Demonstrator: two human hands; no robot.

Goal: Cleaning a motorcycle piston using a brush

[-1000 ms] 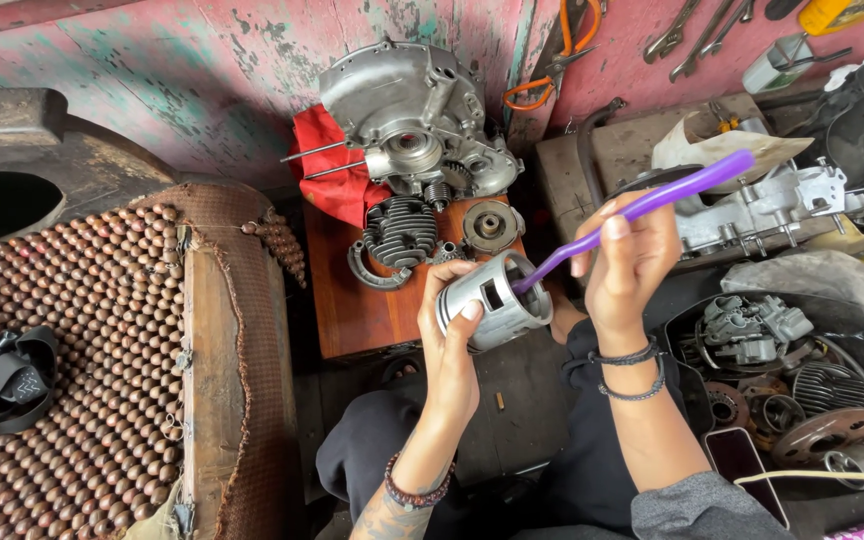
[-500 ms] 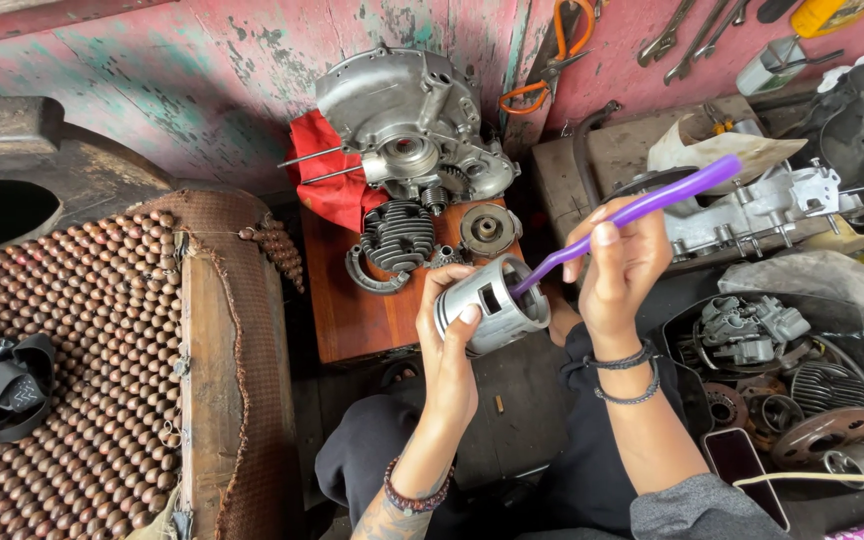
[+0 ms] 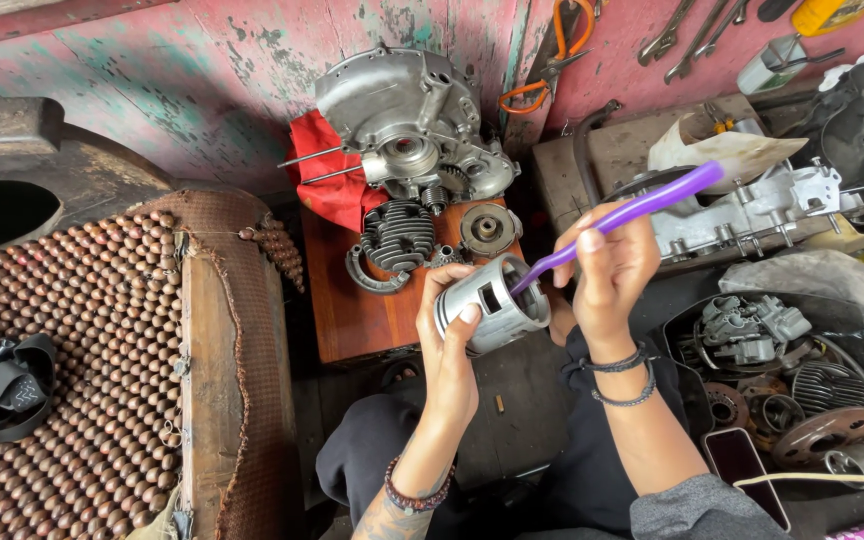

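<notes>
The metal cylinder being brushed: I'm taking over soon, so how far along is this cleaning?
Done: the engine is apart; the engine case and finned cylinder sit on the wooden board. In hand: the left hand holds the metal cylinder while the right hand works the purple brush inside it. Left: more loose parts wait in the black tray.

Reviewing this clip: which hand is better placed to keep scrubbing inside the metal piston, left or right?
Right. The right hand grips the purple toothbrush, whose head is already inside the open end of the piston. The left hand is wrapped around the piston, holding it.
</notes>
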